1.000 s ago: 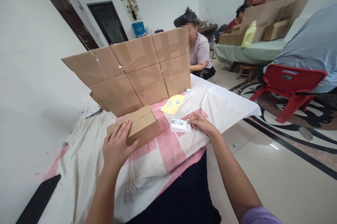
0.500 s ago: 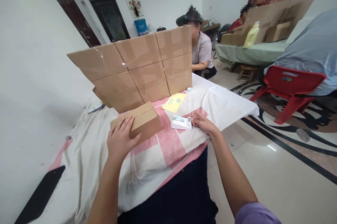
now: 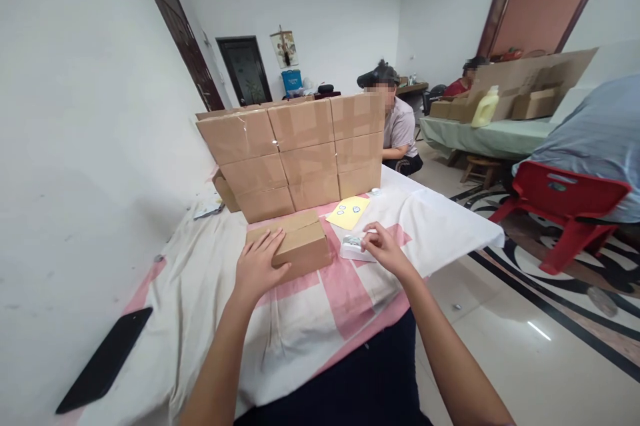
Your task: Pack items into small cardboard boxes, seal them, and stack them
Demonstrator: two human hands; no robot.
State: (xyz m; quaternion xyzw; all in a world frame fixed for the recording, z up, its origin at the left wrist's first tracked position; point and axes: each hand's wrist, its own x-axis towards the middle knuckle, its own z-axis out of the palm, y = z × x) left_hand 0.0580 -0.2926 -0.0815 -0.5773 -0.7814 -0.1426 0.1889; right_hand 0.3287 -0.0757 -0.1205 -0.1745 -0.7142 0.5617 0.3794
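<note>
My left hand (image 3: pixel 257 265) lies flat with fingers outstretched on the top of a closed cardboard box (image 3: pixel 306 247). To its right, a white tape dispenser (image 3: pixel 352 251) with a roll in it rests on the cloth. Over the dispenser's right end is my right hand (image 3: pixel 386 251), thumb and forefinger brought together and the other fingers curled. Whatever is between those fingertips is too small to make out. Just beyond the dispenser lies a yellow sheet (image 3: pixel 349 213) with small outlined shapes.
A wall of taped cardboard boxes (image 3: pixel 305 159) stands at the table's back. On the cloth (image 3: pixel 295 346) lie a dark flat slab (image 3: pixel 105 361) at left and a small white roll (image 3: pixel 375 193). Behind crouches a person (image 3: pixel 401 126); a red chair (image 3: pixel 570 193) stands at right.
The camera view has shifted, so the scene sits further right and lower. My right hand has moved from the dispenser's right end to over it. My left hand stays on the box.
</note>
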